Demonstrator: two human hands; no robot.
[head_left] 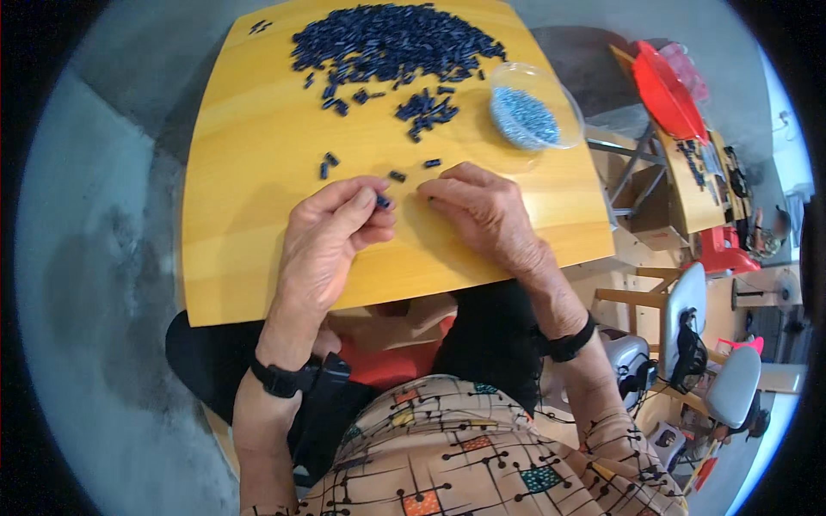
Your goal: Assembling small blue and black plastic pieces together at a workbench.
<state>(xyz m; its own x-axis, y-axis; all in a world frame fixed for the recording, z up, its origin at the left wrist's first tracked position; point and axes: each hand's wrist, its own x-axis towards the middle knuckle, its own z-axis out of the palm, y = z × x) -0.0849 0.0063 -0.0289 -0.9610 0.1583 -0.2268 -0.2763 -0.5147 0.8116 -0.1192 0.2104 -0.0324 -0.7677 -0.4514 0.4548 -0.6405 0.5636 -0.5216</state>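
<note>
My left hand (331,228) is closed, pinching a small dark blue oblong plastic piece (382,202) between thumb and fingers. Just to its right, my right hand (486,211) hovers over the table with thumb and fingertips pressed together. A tiny dark spot shows at those fingertips, too small to name. Between and beyond the hands lie a few loose pieces of the same kind, one dark piece (397,176) nearest the left fingertips and another piece (432,162) close to the right hand. Two more pieces (328,165) rest beyond my left hand.
A big pile of dark pieces (396,43) covers the far part of the yellow table (232,215), with a smaller cluster (426,112) before it. At the right edge stands a clear round tub (525,116) of small shiny bluish parts. Chairs (684,310) and another table (688,185) are further right.
</note>
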